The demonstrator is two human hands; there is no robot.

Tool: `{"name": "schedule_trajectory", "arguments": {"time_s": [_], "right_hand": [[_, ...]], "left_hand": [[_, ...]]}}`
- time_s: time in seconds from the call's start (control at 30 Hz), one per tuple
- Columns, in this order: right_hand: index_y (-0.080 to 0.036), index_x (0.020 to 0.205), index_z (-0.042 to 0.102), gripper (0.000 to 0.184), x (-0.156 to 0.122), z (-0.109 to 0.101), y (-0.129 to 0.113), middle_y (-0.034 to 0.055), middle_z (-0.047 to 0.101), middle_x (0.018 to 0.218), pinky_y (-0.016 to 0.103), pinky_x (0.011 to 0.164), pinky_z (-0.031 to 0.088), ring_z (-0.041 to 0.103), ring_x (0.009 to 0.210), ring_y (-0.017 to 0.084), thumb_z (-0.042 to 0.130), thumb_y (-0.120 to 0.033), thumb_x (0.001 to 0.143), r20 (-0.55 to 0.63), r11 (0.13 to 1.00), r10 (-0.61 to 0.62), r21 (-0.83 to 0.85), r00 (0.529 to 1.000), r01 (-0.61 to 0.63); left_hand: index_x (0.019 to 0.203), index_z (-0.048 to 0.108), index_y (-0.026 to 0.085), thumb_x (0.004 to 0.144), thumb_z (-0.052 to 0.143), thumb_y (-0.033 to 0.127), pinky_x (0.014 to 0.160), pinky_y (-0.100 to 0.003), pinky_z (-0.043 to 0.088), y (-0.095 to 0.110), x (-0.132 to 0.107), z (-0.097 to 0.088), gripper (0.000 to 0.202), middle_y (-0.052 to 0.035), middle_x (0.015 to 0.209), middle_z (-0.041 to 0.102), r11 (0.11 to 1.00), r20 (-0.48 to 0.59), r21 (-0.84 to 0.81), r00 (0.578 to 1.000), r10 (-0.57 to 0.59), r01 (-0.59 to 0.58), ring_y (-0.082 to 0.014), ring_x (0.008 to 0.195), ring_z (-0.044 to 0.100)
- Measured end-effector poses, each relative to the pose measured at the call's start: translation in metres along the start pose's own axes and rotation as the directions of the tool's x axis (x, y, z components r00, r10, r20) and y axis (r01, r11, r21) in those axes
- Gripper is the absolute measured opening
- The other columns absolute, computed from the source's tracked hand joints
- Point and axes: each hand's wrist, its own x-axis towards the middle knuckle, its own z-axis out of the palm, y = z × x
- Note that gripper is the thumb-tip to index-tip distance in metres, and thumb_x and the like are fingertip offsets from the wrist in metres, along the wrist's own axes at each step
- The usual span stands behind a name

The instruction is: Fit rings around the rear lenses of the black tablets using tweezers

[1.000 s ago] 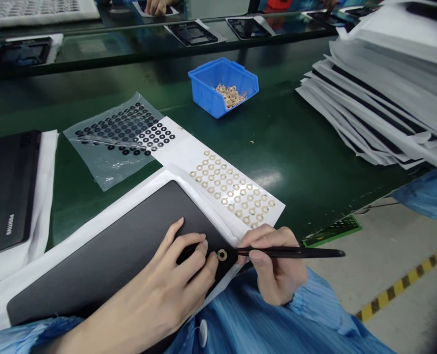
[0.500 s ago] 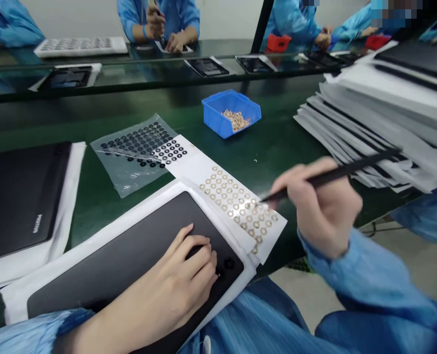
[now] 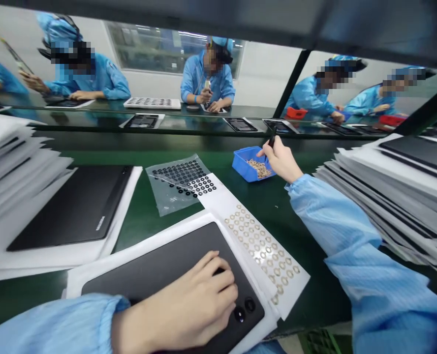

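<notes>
On the green table [image 3: 133, 216], the half-open left hand [image 3: 192, 300] lies on a flat black tablet [image 3: 155, 275], gripping nothing, presumably steadying it. Right hand [image 3: 279, 160] pinches a slim black tool [image 3: 272, 139] at a blue plastic bin [image 3: 242, 169].

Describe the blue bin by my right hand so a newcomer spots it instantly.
On the green bench, look past the white sheet to where the right hand is. The blue bin there holds loose tan rings; unlike the flat sheet, it has raised walls.
</notes>
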Motion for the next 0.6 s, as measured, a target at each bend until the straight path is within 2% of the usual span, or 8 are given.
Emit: {"name": "schedule_trajectory", "arguments": {"time_s": [0.1, 0.17, 0.2, 0.27, 0.33, 0.4, 0.47, 0.6], "right_hand": [[-0.020, 0.076, 0.046, 0.013, -0.005, 0.017, -0.030, 0.0040, 0.061, 0.070, 0.028, 0.069, 0.041, 0.054, 0.064, 0.015, 0.042, -0.018, 0.089, 0.125, 0.998, -0.060, -0.015, 0.990, 0.062], [-0.019, 0.070, 0.049, 0.014, -0.010, 0.041, -0.049, 0.0025, 0.059, 0.066, 0.027, 0.065, 0.039, 0.052, 0.063, 0.015, 0.050, -0.017, 0.084, 0.233, 0.992, -0.123, 0.015, 0.965, 0.123], [-0.018, 0.068, 0.051, 0.014, -0.013, 0.056, -0.057, 0.0018, 0.058, 0.065, 0.027, 0.065, 0.038, 0.052, 0.063, 0.015, 0.054, -0.016, 0.081, 0.292, 0.987, -0.159, 0.036, 0.943, 0.155], [-0.017, 0.066, 0.054, 0.013, -0.017, 0.088, -0.071, 0.0010, 0.060, 0.066, 0.025, 0.065, 0.038, 0.053, 0.064, 0.014, 0.058, -0.015, 0.078, 0.387, 0.975, -0.220, 0.086, 0.895, 0.203], [-0.016, 0.067, 0.057, 0.012, -0.019, 0.116, -0.081, 0.0013, 0.062, 0.067, 0.024, 0.064, 0.039, 0.055, 0.065, 0.014, 0.060, -0.017, 0.078, 0.440, 0.968, -0.252, 0.123, 0.862, 0.220], [-0.015, 0.069, 0.060, 0.013, -0.019, 0.137, -0.087, 0.0018, 0.063, 0.067, 0.023, 0.062, 0.039, 0.056, 0.064, 0.014, 0.061, -0.023, 0.080, 0.472, 0.964, -0.263, 0.150, 0.841, 0.218], [-0.015, 0.070, 0.061, 0.015, -0.018, 0.151, -0.088, 0.0016, 0.063, 0.066, 0.023, 0.059, 0.040, 0.057, 0.062, 0.014, 0.062, -0.026, 0.080, 0.496, 0.962, -0.269, 0.172, 0.825, 0.210], [-0.013, 0.070, 0.060, 0.018, -0.016, 0.164, -0.083, -0.0006, 0.061, 0.064, 0.024, 0.061, 0.042, 0.057, 0.062, 0.013, 0.063, -0.027, 0.081, 0.511, 0.960, -0.275, 0.198, 0.815, 0.199]], "left_hand": [[0.083, 0.060, 0.020, 0.091, 0.045, 0.021, 0.092, -0.028, 0.043, -0.034, 0.009, -0.020, 0.017, -0.0021, 0.085, 0.061, 0.976, -0.018, -0.024, 0.976, -0.218, 0.218, -0.0174, 0.094, 0.053], [0.083, 0.059, 0.016, 0.090, 0.045, 0.018, 0.088, -0.030, 0.043, -0.072, 0.008, -0.038, 0.016, -0.0047, 0.089, 0.061, 0.886, -0.098, 0.030, 0.883, -0.459, 0.463, -0.0175, 0.091, 0.053], [0.083, 0.059, 0.015, 0.090, 0.045, 0.019, 0.086, -0.031, 0.044, -0.093, 0.005, -0.046, 0.016, -0.0054, 0.088, 0.060, 0.812, -0.135, 0.051, 0.809, -0.571, 0.582, -0.0177, 0.089, 0.054], [0.086, 0.058, 0.013, 0.092, 0.045, 0.022, 0.080, -0.034, 0.047, -0.131, -0.007, -0.061, 0.017, -0.0054, 0.087, 0.060, 0.615, -0.179, 0.070, 0.617, -0.767, 0.785, -0.0169, 0.084, 0.057], [0.089, 0.059, 0.012, 0.091, 0.052, 0.030, 0.076, -0.035, 0.049, -0.159, -0.019, -0.070, 0.019, -0.0040, 0.086, 0.061, 0.420, -0.151, 0.068, 0.426, -0.892, 0.905, -0.0161, 0.080, 0.059], [0.091, 0.060, 0.012, 0.089, 0.056, 0.037, 0.075, -0.035, 0.050, -0.175, -0.028, -0.072, 0.025, -0.0038, 0.088, 0.062, 0.285, -0.091, 0.052, 0.288, -0.953, 0.957, -0.0160, 0.080, 0.061], [0.093, 0.061, 0.012, 0.089, 0.056, 0.041, 0.076, -0.036, 0.051, -0.182, -0.032, -0.070, 0.030, -0.0047, 0.092, 0.063, 0.223, -0.035, 0.004, 0.223, -0.974, 0.975, -0.0165, 0.082, 0.061], [0.097, 0.061, 0.012, 0.090, 0.055, 0.042, 0.076, -0.036, 0.052, -0.185, -0.030, -0.062, 0.031, -0.0045, 0.093, 0.063, 0.200, 0.048, -0.207, 0.214, -0.976, 0.958, -0.0171, 0.083, 0.062]]}}
